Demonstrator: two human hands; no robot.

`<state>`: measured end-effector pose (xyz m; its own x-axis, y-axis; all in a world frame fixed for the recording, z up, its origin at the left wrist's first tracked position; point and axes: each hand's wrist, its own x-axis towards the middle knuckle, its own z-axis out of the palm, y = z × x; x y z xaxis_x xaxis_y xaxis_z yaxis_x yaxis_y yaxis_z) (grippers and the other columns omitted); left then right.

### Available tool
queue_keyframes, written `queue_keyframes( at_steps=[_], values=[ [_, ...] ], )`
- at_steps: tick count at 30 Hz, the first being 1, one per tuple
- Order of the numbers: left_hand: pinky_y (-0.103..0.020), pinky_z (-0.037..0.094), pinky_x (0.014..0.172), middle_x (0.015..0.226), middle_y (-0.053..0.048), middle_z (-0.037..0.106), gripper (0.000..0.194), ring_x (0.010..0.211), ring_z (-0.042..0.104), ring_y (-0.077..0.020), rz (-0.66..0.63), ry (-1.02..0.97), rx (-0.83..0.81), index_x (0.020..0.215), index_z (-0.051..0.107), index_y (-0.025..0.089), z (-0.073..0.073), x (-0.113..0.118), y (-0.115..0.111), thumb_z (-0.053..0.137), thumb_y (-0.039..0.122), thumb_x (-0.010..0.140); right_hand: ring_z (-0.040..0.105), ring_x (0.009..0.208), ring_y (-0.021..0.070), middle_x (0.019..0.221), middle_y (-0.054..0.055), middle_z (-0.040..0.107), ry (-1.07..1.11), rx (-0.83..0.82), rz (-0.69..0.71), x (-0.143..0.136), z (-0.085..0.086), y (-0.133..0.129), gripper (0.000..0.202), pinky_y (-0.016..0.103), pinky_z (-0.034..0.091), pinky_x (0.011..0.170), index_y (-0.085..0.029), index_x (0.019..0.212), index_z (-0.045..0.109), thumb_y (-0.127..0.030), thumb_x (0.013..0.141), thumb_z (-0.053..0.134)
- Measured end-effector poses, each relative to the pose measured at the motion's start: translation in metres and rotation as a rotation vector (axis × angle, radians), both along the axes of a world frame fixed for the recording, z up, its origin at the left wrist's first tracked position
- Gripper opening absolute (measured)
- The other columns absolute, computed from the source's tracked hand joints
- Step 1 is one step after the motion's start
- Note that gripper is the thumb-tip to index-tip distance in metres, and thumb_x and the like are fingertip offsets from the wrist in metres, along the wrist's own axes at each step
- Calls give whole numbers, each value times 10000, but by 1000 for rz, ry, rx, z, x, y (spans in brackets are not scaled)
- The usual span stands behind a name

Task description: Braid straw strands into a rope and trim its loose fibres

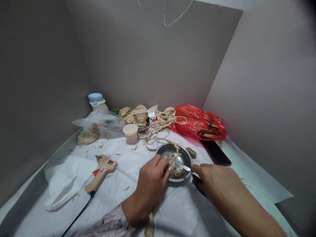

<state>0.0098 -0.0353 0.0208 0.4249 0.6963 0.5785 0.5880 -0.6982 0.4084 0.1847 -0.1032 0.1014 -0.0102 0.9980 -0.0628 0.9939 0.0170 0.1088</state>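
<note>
A shiny metal bowl (187,154) with straw clippings (175,171) in it stands in front of me. My left hand (153,176) is closed at the bowl's left rim, pinching a braided straw rope (178,150). Another length of braid (149,227) shows below my left wrist. My right hand (209,177) grips scissors (185,167) with black handles from the right, their blades reaching over the bowl toward my left fingertips. Whether the blades touch the braid I cannot tell. From the bowl the rope runs back to a loose tangle (160,125).
Left lie a glue gun (102,171) with a glue stick and cord, and white paper (66,181). Behind stand a paper cup (130,133), a blue-lidded bottle (96,100) and coiled braid pieces (140,115). Right are a red plastic bag (190,121) and a phone (216,153). Walls enclose the table.
</note>
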Motion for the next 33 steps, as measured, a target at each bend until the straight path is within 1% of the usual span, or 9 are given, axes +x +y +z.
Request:
queue_keyframes(
  at_steps=[3, 7, 11, 14, 17, 23, 26, 33],
  values=[
    [-235, 414, 604, 762, -10, 575, 114, 681, 559, -134, 6, -25, -25, 763, 564, 193, -2, 0, 1, 529, 92, 805, 696, 668, 212, 739, 29, 731, -3, -8, -12, 2, 1, -2, 210, 277, 178, 478, -256, 846, 685, -120, 772, 544],
    [-240, 426, 619, 764, -11, 580, 93, 693, 558, -139, 46, -116, -99, 766, 573, 193, -3, -1, 3, 543, 108, 785, 696, 732, 217, 803, 20, 737, 27, 16, -41, 12, 4, -7, 199, 271, 246, 497, -275, 889, 673, -150, 754, 596],
    [-233, 418, 575, 701, 7, 571, 53, 613, 531, -123, 106, -212, -182, 735, 571, 188, 1, 0, 3, 562, 146, 767, 688, 750, 226, 836, 18, 730, 25, 31, -93, 19, 6, -7, 205, 273, 285, 515, -276, 907, 653, -162, 741, 616],
    [-228, 412, 547, 657, 15, 568, 42, 574, 517, -117, 139, -263, -239, 710, 568, 184, 6, 2, 3, 585, 177, 747, 689, 777, 234, 846, 35, 726, 15, 27, -105, 16, 8, -4, 170, 272, 301, 521, -253, 913, 647, -183, 763, 608],
    [-225, 414, 532, 632, 21, 570, 42, 553, 515, -114, 151, -296, -279, 711, 576, 183, 8, 2, 2, 599, 203, 740, 689, 787, 229, 866, 42, 722, 13, 33, -102, 11, 10, 0, 202, 263, 315, 526, -249, 946, 650, -178, 762, 605],
    [-220, 421, 526, 624, 25, 569, 54, 536, 514, -106, 135, -317, -285, 715, 576, 182, 7, 3, 1, 601, 219, 746, 687, 777, 213, 866, 48, 720, 27, 9, -109, 6, 9, 4, 242, 247, 321, 521, -246, 977, 660, -156, 769, 577],
    [-219, 419, 527, 625, 24, 564, 51, 534, 510, -104, 130, -318, -276, 705, 572, 179, 8, 3, 0, 598, 204, 740, 686, 768, 213, 850, 44, 719, 23, 20, -101, 5, 7, 6, 258, 251, 308, 517, -250, 993, 659, -150, 779, 556],
    [-225, 419, 530, 627, 21, 564, 56, 538, 509, -108, 138, -325, -285, 712, 572, 178, 9, 3, 1, 598, 216, 745, 689, 772, 222, 886, 41, 729, 39, 16, -104, 5, 2, 13, 266, 254, 280, 512, -256, 999, 661, -159, 775, 554]
  ],
)
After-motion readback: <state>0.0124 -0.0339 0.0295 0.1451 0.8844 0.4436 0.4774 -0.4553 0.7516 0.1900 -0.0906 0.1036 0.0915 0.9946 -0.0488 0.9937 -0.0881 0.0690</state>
